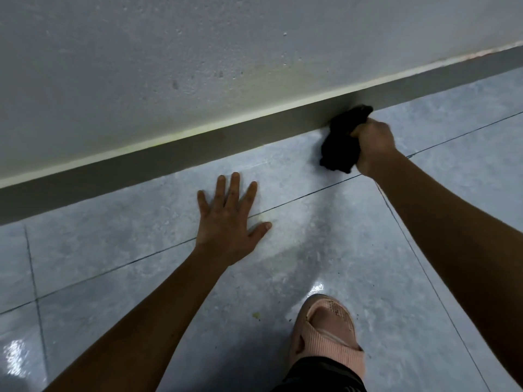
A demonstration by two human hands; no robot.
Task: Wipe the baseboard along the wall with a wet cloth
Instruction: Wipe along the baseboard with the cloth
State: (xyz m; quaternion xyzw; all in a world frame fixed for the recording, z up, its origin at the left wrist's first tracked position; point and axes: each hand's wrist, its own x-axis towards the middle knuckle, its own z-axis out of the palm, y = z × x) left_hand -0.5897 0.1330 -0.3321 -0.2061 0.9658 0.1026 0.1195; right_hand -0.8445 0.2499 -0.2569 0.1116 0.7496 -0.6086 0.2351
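A dark grey baseboard (pixel 175 162) runs diagonally along the foot of the pale wall, rising toward the right. My right hand (pixel 373 145) grips a bunched black cloth (pixel 343 137) whose upper end presses against the baseboard right of centre, while its lower end hangs to the floor. My left hand (pixel 229 219) lies flat on the tiled floor with fingers spread, a little in front of the baseboard and left of the cloth.
The floor is glossy blue-grey tile (pixel 311 250) with dark grout lines and wet-looking sheen. A foot in a pink slipper (pixel 328 332) stands at the bottom centre. A small yellowish speck (pixel 257 315) lies on the floor left of the slipper. The wall (pixel 141 66) fills the upper half.
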